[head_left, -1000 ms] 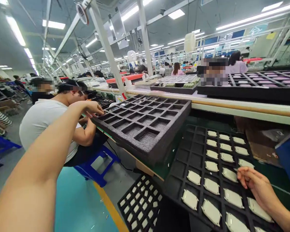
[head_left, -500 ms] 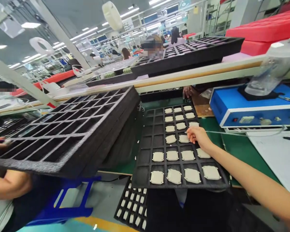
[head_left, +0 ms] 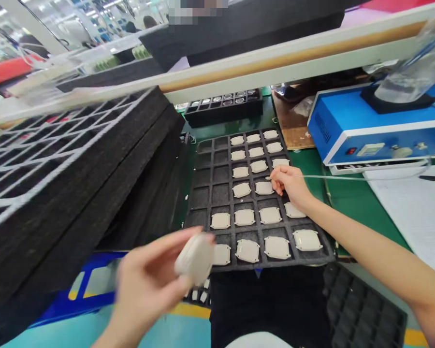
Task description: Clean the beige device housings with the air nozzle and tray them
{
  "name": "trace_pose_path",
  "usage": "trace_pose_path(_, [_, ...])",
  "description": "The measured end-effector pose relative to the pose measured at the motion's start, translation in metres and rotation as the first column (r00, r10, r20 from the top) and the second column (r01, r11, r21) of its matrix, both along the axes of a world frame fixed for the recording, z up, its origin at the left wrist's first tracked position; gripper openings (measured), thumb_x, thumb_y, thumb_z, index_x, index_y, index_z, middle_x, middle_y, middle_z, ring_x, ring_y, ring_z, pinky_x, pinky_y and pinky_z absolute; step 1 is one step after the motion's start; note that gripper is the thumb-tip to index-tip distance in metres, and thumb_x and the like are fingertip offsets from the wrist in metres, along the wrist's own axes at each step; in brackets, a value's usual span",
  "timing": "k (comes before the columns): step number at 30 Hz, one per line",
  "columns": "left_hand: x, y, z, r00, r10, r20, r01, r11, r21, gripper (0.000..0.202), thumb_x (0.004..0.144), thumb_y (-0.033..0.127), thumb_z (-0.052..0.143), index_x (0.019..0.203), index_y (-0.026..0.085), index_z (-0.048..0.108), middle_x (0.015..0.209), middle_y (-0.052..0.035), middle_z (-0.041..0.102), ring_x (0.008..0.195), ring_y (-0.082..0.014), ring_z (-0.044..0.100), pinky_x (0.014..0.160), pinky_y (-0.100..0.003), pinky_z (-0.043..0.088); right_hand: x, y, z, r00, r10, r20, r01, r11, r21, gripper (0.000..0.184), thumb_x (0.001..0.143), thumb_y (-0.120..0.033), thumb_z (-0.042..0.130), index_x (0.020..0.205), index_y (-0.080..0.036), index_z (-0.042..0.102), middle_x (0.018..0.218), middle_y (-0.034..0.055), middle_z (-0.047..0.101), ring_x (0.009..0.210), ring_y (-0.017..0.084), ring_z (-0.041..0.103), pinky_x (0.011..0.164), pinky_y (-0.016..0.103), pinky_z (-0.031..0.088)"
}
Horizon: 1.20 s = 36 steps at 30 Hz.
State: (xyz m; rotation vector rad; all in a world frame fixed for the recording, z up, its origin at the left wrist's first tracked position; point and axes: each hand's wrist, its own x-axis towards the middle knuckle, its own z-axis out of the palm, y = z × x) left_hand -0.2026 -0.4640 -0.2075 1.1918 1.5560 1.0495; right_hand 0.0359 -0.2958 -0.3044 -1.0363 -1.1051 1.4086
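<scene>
My left hand [head_left: 145,285] is raised in front of me, blurred by motion, with its fingers pinched on a cream-white rounded part [head_left: 195,258]. My right hand [head_left: 290,183] rests over the black foam tray [head_left: 203,193], fingers curled on a thin clear tube [head_left: 348,178] that runs off to the right. The tray holds several of the same white parts [head_left: 270,215] in its right-hand cells; the left column is mostly bare.
A stack of dark foam grid trays [head_left: 76,169] fills the left. A blue box-shaped machine [head_left: 369,130] stands at the right, white paper [head_left: 416,212] before it. A smaller black tray [head_left: 223,104] sits behind. Another tray [head_left: 366,309] lies below the bench edge.
The view has tipped down toward the bench. My left hand has come into view holding a white part. My right hand stays at the same spot on the tray.
</scene>
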Motion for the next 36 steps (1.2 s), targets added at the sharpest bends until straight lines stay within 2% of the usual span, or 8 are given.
trace_pose_path(2, [0.024,0.048,-0.024,0.955,-0.084,0.284,0.078,0.996,0.032,0.043,0.063,0.038,0.076,0.101,0.019,0.071,0.1,-0.0086,0.072,0.095,-0.03,0.064,0.081,-0.037,0.054,0.001,-0.003,0.0,0.999,0.021,-0.027,-0.02,0.998,0.051,0.004,0.062,-0.015,0.05,0.06,-0.015,0.054,0.043,-0.0037,0.054,0.032,0.006,0.041,0.033,0.016,0.03])
trace_pose_path(4, [0.044,0.095,-0.047,0.85,-0.208,0.484,0.225,0.974,0.023,0.032,0.073,0.033,0.069,0.099,0.014,0.071,0.104,-0.0114,0.07,0.096,-0.0261,0.064,0.085,-0.036,0.052,0.002,-0.005,0.0,0.997,0.061,-0.046,-0.055,0.993,0.107,0.004,0.063,-0.015,0.051,0.062,-0.015,0.055,0.045,-0.0031,0.055,0.034,0.006,0.042,0.035,0.018,0.031])
trace_pose_path(6, [0.056,0.131,-0.067,0.759,-0.266,0.594,0.316,0.948,0.021,0.026,0.078,0.03,0.065,0.095,0.011,0.071,0.101,-0.0123,0.07,0.095,-0.0228,0.065,0.089,-0.035,0.05,0.002,-0.006,0.0,0.994,0.095,-0.058,-0.084,0.983,0.165,0.004,0.065,-0.014,0.051,0.065,-0.015,0.055,0.046,-0.0031,0.056,0.034,0.007,0.043,0.036,0.019,0.031])
trace_pose_path(9, [0.059,0.158,-0.086,0.71,-0.301,0.637,0.361,0.932,0.037,0.024,0.079,0.027,0.066,0.095,0.01,0.07,0.1,-0.0119,0.071,0.095,-0.0221,0.066,0.093,-0.035,0.048,0.003,-0.007,0.0,0.992,0.114,-0.058,-0.098,0.968,0.231,0.005,0.067,-0.012,0.05,0.067,-0.015,0.054,0.046,-0.0036,0.056,0.035,0.007,0.043,0.037,0.019,0.032])
trace_pose_path(15, [0.046,0.162,-0.095,0.722,-0.441,0.534,0.465,0.88,0.098,0.038,0.076,0.023,0.07,0.113,0.019,0.065,0.113,-0.0097,0.068,0.107,-0.026,0.062,0.099,-0.04,0.042,0.002,-0.006,0.0,0.993,0.113,-0.019,-0.104,0.963,0.25,0.01,0.07,-0.007,0.049,0.068,-0.015,0.054,0.049,-0.0031,0.057,0.037,0.007,0.044,0.039,0.019,0.034])
trace_pose_path(21, [0.046,0.162,-0.092,0.756,-0.554,0.35,0.547,0.827,0.127,0.042,0.075,0.018,0.069,0.117,0.019,0.063,0.117,-0.0074,0.066,0.107,-0.0231,0.061,0.094,-0.032,0.047,0.002,-0.008,-0.001,0.991,0.132,0.0,-0.126,0.947,0.296,0.012,0.074,-0.005,0.05,0.07,-0.015,0.057,0.053,-0.0019,0.059,0.039,0.007,0.049,0.039,0.018,0.038])
trace_pose_path(27, [0.047,0.161,-0.092,0.763,-0.565,0.315,0.543,0.824,0.161,0.041,0.077,0.014,0.068,0.117,0.019,0.063,0.117,-0.0054,0.066,0.108,-0.0207,0.061,0.091,-0.026,0.049,0.001,-0.01,0.001,0.994,0.111,0.024,-0.113,0.939,0.324,0.008,0.077,-0.009,0.055,0.071,-0.015,0.057,0.053,-0.0011,0.059,0.04,0.008,0.05,0.039,0.02,0.038])
trace_pose_path(36, [0.048,0.16,-0.092,0.782,-0.57,0.254,0.537,0.822,0.192,0.04,0.078,0.014,0.067,0.117,0.019,0.063,0.114,-0.0045,0.068,0.104,-0.0201,0.063,0.09,-0.027,0.05,0.0,-0.009,0.002,0.994,0.072,0.083,-0.094,0.948,0.303,0.011,0.079,-0.016,0.06,0.068,-0.017,0.057,0.053,-0.0007,0.058,0.039,0.009,0.048,0.038,0.022,0.036])
